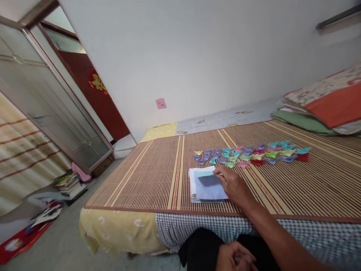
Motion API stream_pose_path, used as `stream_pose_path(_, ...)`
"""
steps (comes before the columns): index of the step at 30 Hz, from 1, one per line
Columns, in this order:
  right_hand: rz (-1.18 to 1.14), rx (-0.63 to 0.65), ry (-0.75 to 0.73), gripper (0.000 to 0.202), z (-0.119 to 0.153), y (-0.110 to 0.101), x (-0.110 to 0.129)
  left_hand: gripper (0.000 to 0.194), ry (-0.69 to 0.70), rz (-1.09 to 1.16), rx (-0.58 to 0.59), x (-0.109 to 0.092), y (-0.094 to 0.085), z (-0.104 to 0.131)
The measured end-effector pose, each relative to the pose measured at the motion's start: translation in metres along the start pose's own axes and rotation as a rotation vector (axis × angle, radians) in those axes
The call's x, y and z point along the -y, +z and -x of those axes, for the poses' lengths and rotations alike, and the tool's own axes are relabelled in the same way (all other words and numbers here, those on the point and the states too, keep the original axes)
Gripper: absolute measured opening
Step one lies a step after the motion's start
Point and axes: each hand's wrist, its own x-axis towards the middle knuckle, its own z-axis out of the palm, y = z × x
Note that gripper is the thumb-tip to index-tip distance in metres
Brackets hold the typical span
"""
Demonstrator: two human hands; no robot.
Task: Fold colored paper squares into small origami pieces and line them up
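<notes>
A stack of square coloured paper sheets lies near the front edge of the woven mat. My right hand reaches over its right side, thumb and fingers pinching the upper edge of a pale blue-violet paper sheet, which is lifted a little and casts a shadow. Low in the view, over my dark-clothed lap, my left hand is closed with curled fingers; nothing shows in it. Just beyond the stack, several small folded paper pieces in many colours stand in rows.
The striped mat covers a bed with a yellow and checked sheet. Folded bedding lies at the right. A pink note is on the wall. Books and a glazed door are at the left.
</notes>
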Motion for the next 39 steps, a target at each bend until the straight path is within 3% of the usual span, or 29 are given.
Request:
stream_pose_path(3,-0.021,-0.141,-0.036,0.016,0.010,-0.022,0.004,0.060,0.062,0.201,-0.018,-0.018,0.000,-0.008)
stream_pose_path(6,-0.013,-0.241,-0.099,0.013,0.028,-0.044,0.015,0.062,0.112,0.356,-0.038,-0.056,-0.005,-0.006)
stream_pose_path(7,0.006,-0.263,-0.185,0.014,0.036,-0.050,0.020,0.063,0.122,0.455,-0.031,-0.072,-0.008,-0.002)
stream_pose_path(10,0.068,-0.218,-0.429,0.024,0.064,-0.060,0.036,0.067,0.126,0.668,0.067,-0.118,-0.014,0.011)
stream_pose_path(12,0.080,-0.178,-0.497,0.030,0.083,-0.060,0.046,0.060,0.119,0.695,0.095,-0.140,-0.015,0.019)
stream_pose_path(16,0.077,-0.094,-0.469,0.034,0.111,-0.057,0.064,0.039,0.100,0.589,-0.070,-0.156,-0.012,0.027)
stream_pose_path(19,0.056,-0.062,-0.455,0.032,0.118,-0.066,0.074,0.044,0.136,0.522,-0.149,-0.155,-0.011,0.032)
stream_pose_path(21,-0.005,-0.105,-0.368,0.026,0.118,-0.076,0.076,0.047,0.167,0.487,-0.176,-0.155,-0.011,0.038)
stream_pose_path(24,-0.168,-0.286,0.046,0.018,0.111,-0.092,0.074,0.044,0.216,0.438,-0.195,-0.158,-0.009,0.047)
stream_pose_path(26,-0.376,-0.189,0.363,0.029,0.105,-0.097,0.074,0.042,0.237,0.398,-0.170,-0.162,-0.006,0.053)
stream_pose_path(27,-0.537,-0.057,0.454,0.034,0.102,-0.098,0.075,0.041,0.240,0.374,-0.146,-0.163,-0.005,0.056)
stream_pose_path(30,-0.910,0.155,0.553,0.038,0.098,-0.097,0.080,0.038,0.253,0.269,-0.059,-0.167,-0.003,0.063)
stream_pose_path(33,-0.976,0.089,0.585,0.032,0.100,-0.095,0.084,0.033,0.283,0.142,0.014,-0.169,-0.007,0.070)
stream_pose_path(39,-1.075,0.024,0.547,0.029,0.100,-0.104,0.084,0.019,0.254,0.015,-0.007,-0.179,-0.024,0.088)
